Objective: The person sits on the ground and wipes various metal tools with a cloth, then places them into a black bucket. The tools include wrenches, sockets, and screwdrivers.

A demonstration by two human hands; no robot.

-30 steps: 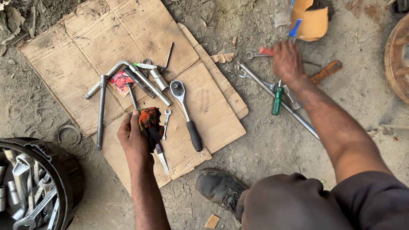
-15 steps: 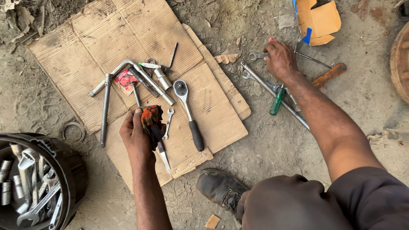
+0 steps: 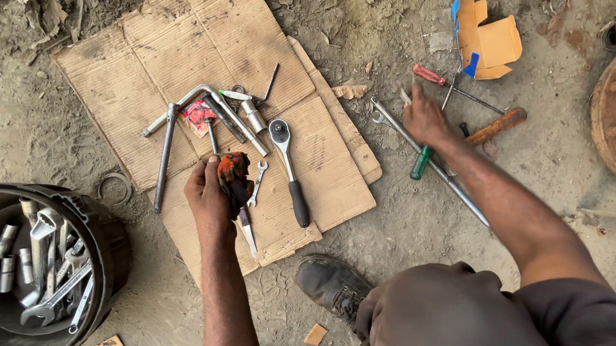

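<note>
Cardboard sheet (image 3: pixel 207 55) flat on dirt ground, creased and stained. Black bucket (image 3: pixel 107 252) at lower left, holding sockets and wrenches. Ratchet (image 3: pixel 290 168) lies on the cardboard, black grip toward the person. Left hand (image 3: pixel 209 196) rests on the cardboard, fingers closed around a tool wrapped in orange-and-black cloth (image 3: pixel 233 174), metal tip showing below. Right hand (image 3: pixel 422 120) on the ground beside a long steel rod (image 3: pixel 460 189) and green screwdriver (image 3: pixel 421 163); its grip cannot be made out.

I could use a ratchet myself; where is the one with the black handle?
In the head view, the ratchet lies on the cardboard, just right of the left hand and the small spanner.
</note>
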